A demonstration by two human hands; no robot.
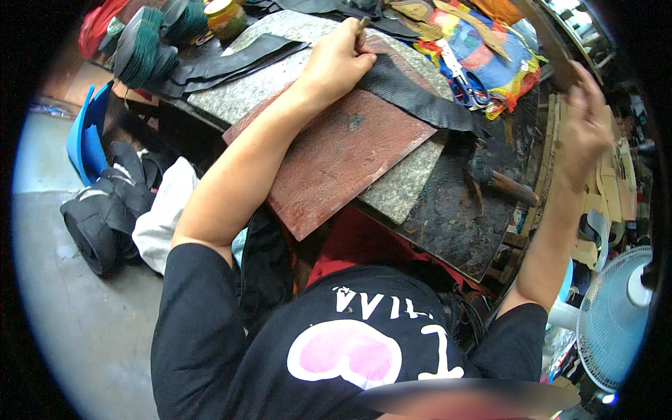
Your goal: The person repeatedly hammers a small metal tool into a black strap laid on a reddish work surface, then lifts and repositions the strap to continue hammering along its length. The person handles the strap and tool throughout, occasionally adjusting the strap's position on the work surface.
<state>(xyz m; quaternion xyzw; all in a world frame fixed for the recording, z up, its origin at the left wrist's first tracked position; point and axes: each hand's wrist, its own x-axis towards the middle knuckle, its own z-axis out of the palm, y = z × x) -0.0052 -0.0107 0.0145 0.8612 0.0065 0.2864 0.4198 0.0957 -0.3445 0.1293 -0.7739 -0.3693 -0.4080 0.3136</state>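
My left hand (pixel 339 63) is closed around a short, rod-like punch (pixel 362 25), with only its top end showing above the fist. It rests over a strip of black leather (pixel 420 98) that runs rightward from beneath the fingers. Under the strip lies a reddish-brown board (pixel 343 161), set on a speckled stone slab (pixel 406 189). My right hand (pixel 586 122) is raised off to the right, away from the board. Its fingers are curled and smeared by motion, against a long dark brown shape (pixel 556 56) that is too blurred to name.
Blue-handled scissors (pixel 469 89) lie on a colourful plastic bag (pixel 493 59). A hammer (pixel 500 182) rests on the dark table right of the slab. Green cord spools (pixel 136 52), a jar (pixel 225 17) and more black leather (pixel 238 63) are at far left. A fan (pixel 612 315) stands at right.
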